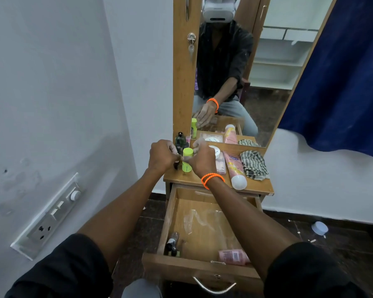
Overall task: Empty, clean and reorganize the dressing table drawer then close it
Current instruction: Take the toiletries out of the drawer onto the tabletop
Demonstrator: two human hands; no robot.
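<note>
- Standing over the bench [181, 179], the person has both hands up at its back left corner, seemingly grouping small items there to keep the drawer free for cleaning.
- Left hand [163, 155]: fingers curled, pinching something small and dark beside the green bottle [187, 160]; what exactly, I cannot tell.
- Right hand [200, 162]: fingers curled about the green bottle, holding it upright.
- Dark bottle [179, 139]: upright just behind the hands, against the mirror frame.
- White jar [215, 151], flat pink packet [220, 166], pink tube [234, 171] and striped cloth [254, 165]: laid in a row to the right, the cloth likely kept for wiping.
- Drawer [170, 218]: pulled fully out and mostly emptied; small dark bottles [172, 244] remain in its front left corner, a pink tube [233, 255] at front right, a clear wrapper [200, 220] in the middle.
- Judgement: emptying not yet finished.
</note>
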